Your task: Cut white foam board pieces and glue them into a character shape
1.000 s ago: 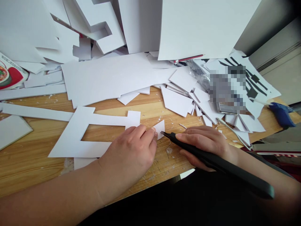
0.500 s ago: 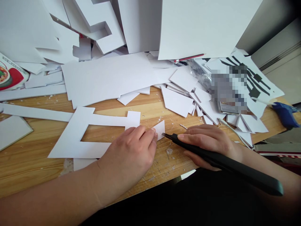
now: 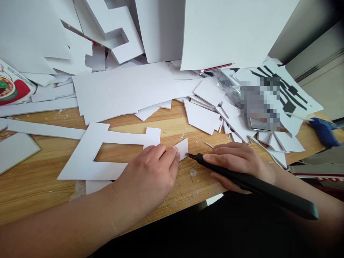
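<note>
My right hand (image 3: 239, 163) is closed around the long black handle of a craft knife (image 3: 258, 188). Its thin metal blade points left and touches a small triangular piece of white foam board (image 3: 183, 147) near its lower right edge. With bent fingers drawn together, my left hand (image 3: 154, 172) grips or presses the left part of that piece, which the fingers hide. Under and beside the same hand lies a larger white foam board cutout (image 3: 80, 154) with an open middle; the hand covers its right part.
Foam board sheets (image 3: 123, 89) and offcuts (image 3: 201, 116) are heaped along the back of the wooden table (image 3: 40, 154). A red pencil (image 3: 216, 68) lies there too. At the right are a sheet with black shapes (image 3: 309, 96) and a blue object (image 3: 325, 132). The table's front edge runs close below my hands.
The view has shifted very slightly. The far end of the knife handle sits a little further left and higher. Both hands keep the same grip, and the blade stays at the piece's edge.
</note>
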Demonstrator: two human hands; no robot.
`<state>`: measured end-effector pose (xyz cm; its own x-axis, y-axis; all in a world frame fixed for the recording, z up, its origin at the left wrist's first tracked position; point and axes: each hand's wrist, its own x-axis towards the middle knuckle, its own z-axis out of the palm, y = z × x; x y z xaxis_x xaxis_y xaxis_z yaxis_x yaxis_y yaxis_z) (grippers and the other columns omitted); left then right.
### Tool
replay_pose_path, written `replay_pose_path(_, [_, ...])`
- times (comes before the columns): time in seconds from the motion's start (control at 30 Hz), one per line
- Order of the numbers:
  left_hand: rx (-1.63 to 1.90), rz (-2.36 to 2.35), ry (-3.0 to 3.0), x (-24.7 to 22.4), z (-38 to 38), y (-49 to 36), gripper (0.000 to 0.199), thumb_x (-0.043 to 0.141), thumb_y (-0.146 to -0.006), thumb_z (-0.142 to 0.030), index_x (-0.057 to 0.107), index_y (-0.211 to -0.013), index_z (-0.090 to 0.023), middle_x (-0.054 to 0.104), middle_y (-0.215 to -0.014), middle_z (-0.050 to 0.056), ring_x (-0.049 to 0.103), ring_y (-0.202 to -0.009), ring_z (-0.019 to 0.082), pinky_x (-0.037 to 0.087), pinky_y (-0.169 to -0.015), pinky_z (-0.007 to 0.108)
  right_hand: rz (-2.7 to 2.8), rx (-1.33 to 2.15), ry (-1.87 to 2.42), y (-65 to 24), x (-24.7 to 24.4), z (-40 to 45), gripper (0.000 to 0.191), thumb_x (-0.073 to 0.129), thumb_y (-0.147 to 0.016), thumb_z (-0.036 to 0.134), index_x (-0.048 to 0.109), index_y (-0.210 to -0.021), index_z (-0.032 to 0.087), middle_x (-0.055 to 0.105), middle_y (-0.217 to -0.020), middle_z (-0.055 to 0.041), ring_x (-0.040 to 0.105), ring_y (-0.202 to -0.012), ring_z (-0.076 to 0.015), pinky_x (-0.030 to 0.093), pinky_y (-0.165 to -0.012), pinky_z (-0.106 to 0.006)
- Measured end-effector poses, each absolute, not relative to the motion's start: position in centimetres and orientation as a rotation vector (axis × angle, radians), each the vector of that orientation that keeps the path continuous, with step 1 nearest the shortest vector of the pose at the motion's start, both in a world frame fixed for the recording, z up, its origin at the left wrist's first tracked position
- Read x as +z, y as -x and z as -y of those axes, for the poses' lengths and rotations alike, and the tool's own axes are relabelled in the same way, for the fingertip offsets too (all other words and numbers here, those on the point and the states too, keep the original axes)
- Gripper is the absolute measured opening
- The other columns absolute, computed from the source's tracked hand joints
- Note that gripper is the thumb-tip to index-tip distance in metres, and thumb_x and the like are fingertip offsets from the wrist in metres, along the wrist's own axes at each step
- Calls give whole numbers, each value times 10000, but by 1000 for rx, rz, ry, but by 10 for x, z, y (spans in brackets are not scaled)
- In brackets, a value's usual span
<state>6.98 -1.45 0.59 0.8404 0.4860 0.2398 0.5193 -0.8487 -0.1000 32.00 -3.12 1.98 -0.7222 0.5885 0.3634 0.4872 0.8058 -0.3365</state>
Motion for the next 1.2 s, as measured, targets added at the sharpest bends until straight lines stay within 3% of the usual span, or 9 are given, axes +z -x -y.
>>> replay_pose_path(0.3, [-318,796,2850,4,15,-70,311,430,-868,13,690,-1018,-68,686,-858,83,608,-757,233,565,-633,365,2436,299,817,-339,32,36,319,617,-808,162,589,-1125,183,682,-747,-62,665,-666,-190,511,-562,-276])
replay_pose_path(0.47, [-193,860,2872,6,13,-67,282,536,-840,-56,650,-1091,-114,647,-1108,132,586,-926,279,539,-790,446,2085,536,993,-358,49,39,210,638,-816,271,671,-1017,218,685,-899,-77,661,-816,-223,526,-683,-334])
replay_pose_path(0.57, [-79,948,2941,12,9,-67,200,564,-844,-89,646,-1019,-140,648,-981,106,573,-882,269,526,-766,438,2106,648,1002,-347,49,34,64,645,-803,223,665,-862,209,660,-898,-69,633,-855,-222,506,-757,-368])
replay_pose_path(0.63, [-81,986,2989,17,8,-67,122,586,-828,-89,639,-927,-136,632,-867,84,566,-819,251,522,-730,413,2025,706,1119,-333,45,30,10,640,-809,206,642,-807,196,647,-864,-56,619,-814,-200,499,-724,-348])
replay_pose_path(0.7, [-236,990,3034,23,10,-66,96,608,-807,-91,620,-893,-132,619,-843,73,559,-797,240,517,-711,401,1863,838,1286,-320,41,26,72,634,-830,250,639,-854,183,637,-811,-41,597,-712,-171,488,-638,-317])
replay_pose_path(0.9, [-794,809,3046,43,29,-65,256,540,-821,-15,615,-1028,-147,624,-989,72,559,-898,210,504,-781,365,1571,1383,1311,-300,45,22,402,648,-832,451,636,-1078,133,646,-790,-44,548,-567,-116,450,-517,-257])
replay_pose_path(1.2, [-954,575,2884,54,33,-62,273,617,-789,26,658,-1024,-109,661,-1016,134,597,-908,238,511,-803,428,1436,1706,871,-301,36,25,273,774,-737,333,671,-854,109,580,-597,32,516,-491,-73,403,-453,-188])
